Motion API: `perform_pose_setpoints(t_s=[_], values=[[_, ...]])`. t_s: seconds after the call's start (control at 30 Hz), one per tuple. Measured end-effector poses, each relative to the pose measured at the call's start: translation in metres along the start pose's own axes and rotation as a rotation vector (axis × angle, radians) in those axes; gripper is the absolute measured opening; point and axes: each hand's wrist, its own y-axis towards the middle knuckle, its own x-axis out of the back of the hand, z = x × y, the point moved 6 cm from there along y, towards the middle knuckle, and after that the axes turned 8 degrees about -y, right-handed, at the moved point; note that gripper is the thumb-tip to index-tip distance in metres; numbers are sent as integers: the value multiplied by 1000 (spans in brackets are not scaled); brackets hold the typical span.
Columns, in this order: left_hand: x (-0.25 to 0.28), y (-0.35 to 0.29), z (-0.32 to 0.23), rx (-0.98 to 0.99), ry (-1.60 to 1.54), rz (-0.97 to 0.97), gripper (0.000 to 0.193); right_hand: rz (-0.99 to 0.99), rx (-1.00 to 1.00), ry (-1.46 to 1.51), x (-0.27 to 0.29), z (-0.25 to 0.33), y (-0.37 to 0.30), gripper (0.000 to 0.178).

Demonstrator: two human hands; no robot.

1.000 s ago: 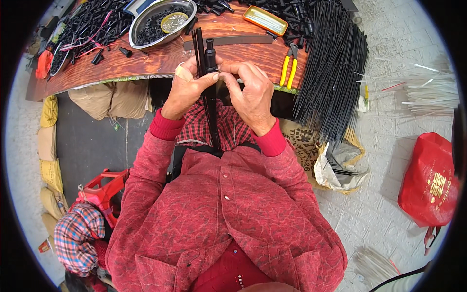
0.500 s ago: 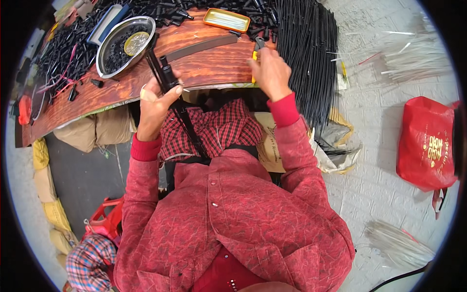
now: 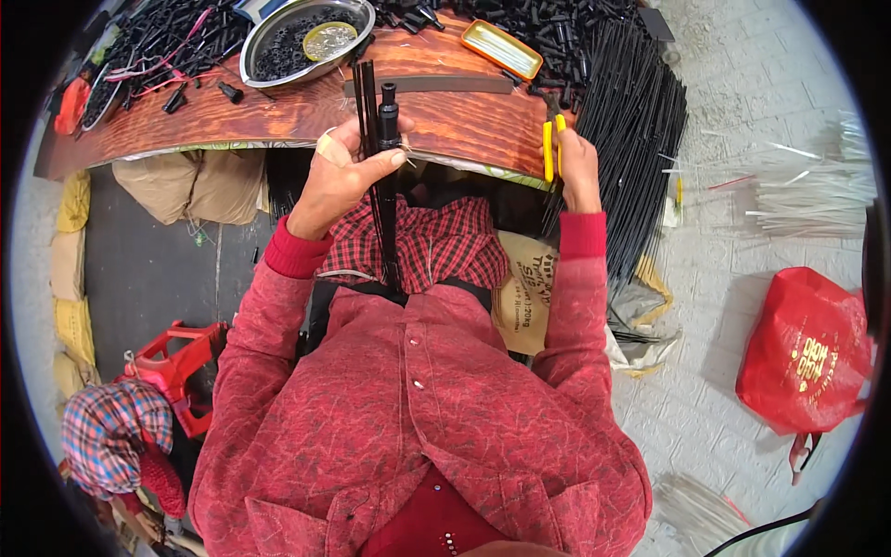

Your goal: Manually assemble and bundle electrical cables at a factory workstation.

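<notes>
My left hand (image 3: 342,176) is closed around a bundle of thin black rods (image 3: 365,107) and a stepped black tubular fitting (image 3: 389,116). They stand nearly upright in front of the table edge, their lower ends running down to my lap. Pale tape wraps one finger, and short thin strands poke out by the thumb. At the table's front right, my right hand (image 3: 579,172) has its fingers curled at the yellow handles of a pair of pliers (image 3: 549,153). The handles are spread apart; the dark jaws point away from me, near the black parts.
The reddish wooden table (image 3: 278,121) carries a steel bowl (image 3: 255,74) of small black rings, an orange-rimmed tin (image 3: 501,48), a grey strip (image 3: 445,84) and heaps of black fittings. Long black rods (image 3: 631,139) hang off its right side. A red bag (image 3: 803,353) stands on the floor.
The view has shifted, so the table appears further right. The rods and fitting now stand more upright in my left hand. The pliers' handles now show spread apart at my right hand.
</notes>
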Motion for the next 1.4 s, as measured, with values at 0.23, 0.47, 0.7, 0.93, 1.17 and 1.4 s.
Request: perform_pose_setpoints(t_s=[0.23,0.47,0.7,0.93,1.17,1.4], values=[[0,1,0,22,11,41,38,715,240,164,-38,87,-118,38],[-5,2,-1,45,-16,34,42,561,869,-652,-36,143,-146,27],[-10,-1,-5,24,41,44,43,379,1045,-1001,-34,163,-159,20],[-13,1,-6,18,71,48,42,115,1231,-1123,-30,173,-165,11],[-11,0,-4,25,75,55,42,206,1215,-1193,-30,180,-162,24],[-13,-2,-8,53,69,105,42,295,1167,-1114,-28,181,-150,46]])
